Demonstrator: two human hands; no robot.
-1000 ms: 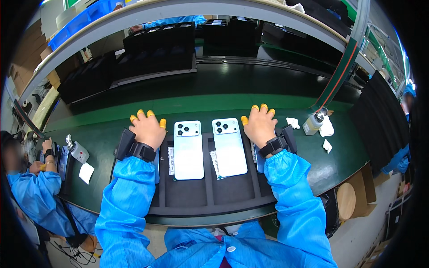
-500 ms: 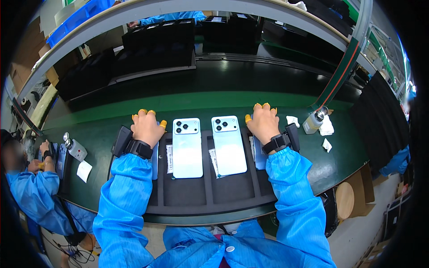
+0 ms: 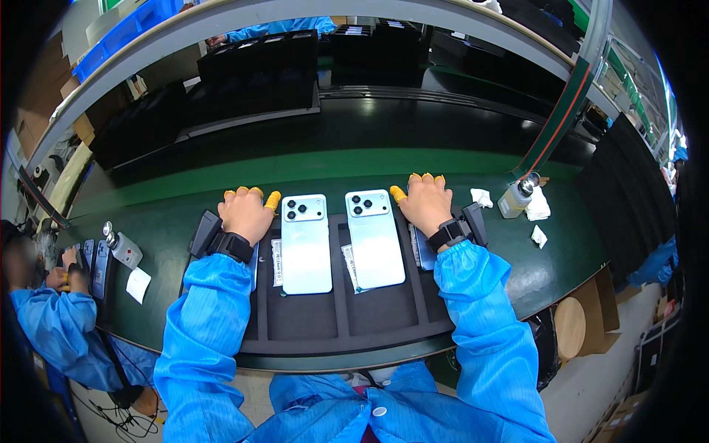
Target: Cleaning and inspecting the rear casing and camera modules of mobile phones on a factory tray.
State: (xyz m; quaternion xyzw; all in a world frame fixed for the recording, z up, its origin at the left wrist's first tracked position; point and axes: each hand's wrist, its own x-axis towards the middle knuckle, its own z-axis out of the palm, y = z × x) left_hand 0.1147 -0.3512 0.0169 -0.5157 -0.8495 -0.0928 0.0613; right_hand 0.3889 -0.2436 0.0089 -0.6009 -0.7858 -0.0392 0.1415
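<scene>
Two light blue phones, the left one [image 3: 306, 247] and the right one [image 3: 377, 240], lie camera side up in the middle compartments of a black foam tray [image 3: 340, 340]. Their top ends reach past its far edge. My left hand [image 3: 247, 214], with yellow finger cots, lies over the tray's far left corner, thumb spread. Under its wrist shows a strip of a blue phone [image 3: 254, 272]. My right hand [image 3: 426, 204] lies likewise at the far right, thumb beside the right phone, over another blue phone [image 3: 423, 249]. Printed white labels [image 3: 276, 263] show beside the phones. The palms hide what they touch.
Pump bottles stand left [image 3: 125, 251] and right [image 3: 518, 198], with white wipes [image 3: 538, 205] nearby. A co-worker's blue sleeve [image 3: 52, 325] and hands are at far left, by more phones. Stacked black trays [image 3: 628, 192] stand at right; a shelf rail [image 3: 354, 9] crosses above.
Both hands have shifted slightly inward, the right thumb closer to the right phone. The view has moved a little; the two middle phones stay in place.
</scene>
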